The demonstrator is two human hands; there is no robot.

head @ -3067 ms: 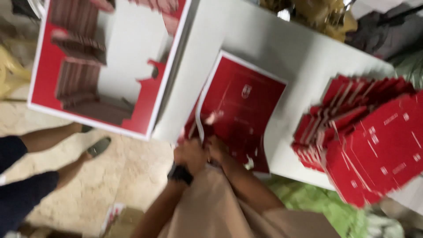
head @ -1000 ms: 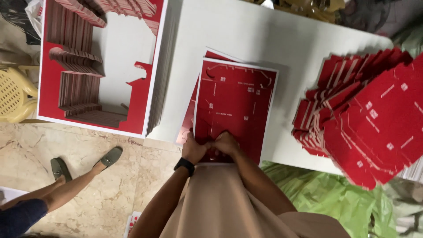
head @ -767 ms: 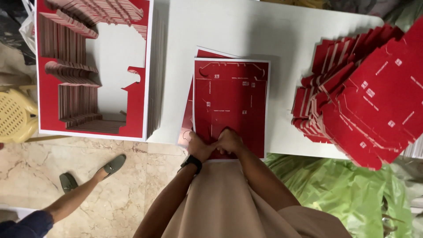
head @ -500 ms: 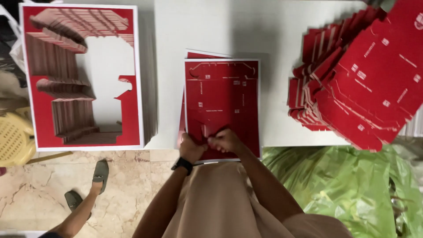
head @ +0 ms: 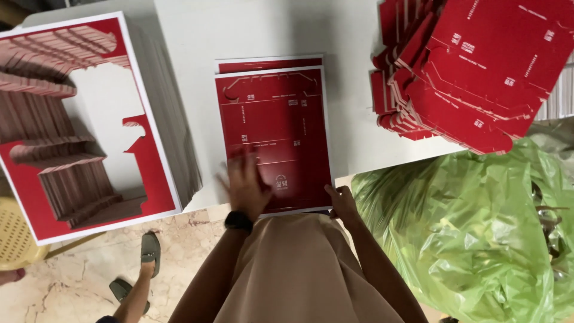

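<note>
A stack of red printed card sheets (head: 272,113) with white borders lies on the white table (head: 251,27) in front of me. My left hand (head: 245,182), blurred, lies flat on the top sheet near its front edge with fingers spread; a black watch (head: 238,221) is on that wrist. My right hand (head: 342,202) grips the front right corner of the top sheet at the table's edge.
A tall stack of red-and-white leftover sheets with cut-out holes (head: 78,125) stands at the left. A pile of red punched box blanks (head: 472,66) sits at the right. A green plastic bag (head: 472,233) lies below it. Another person's sandalled foot (head: 148,254) and a yellow chair (head: 15,242) are on the floor.
Both hands were together at the sheet's front edge. Now my left hand has slid up onto the sheet and my right hand has moved to its right corner.
</note>
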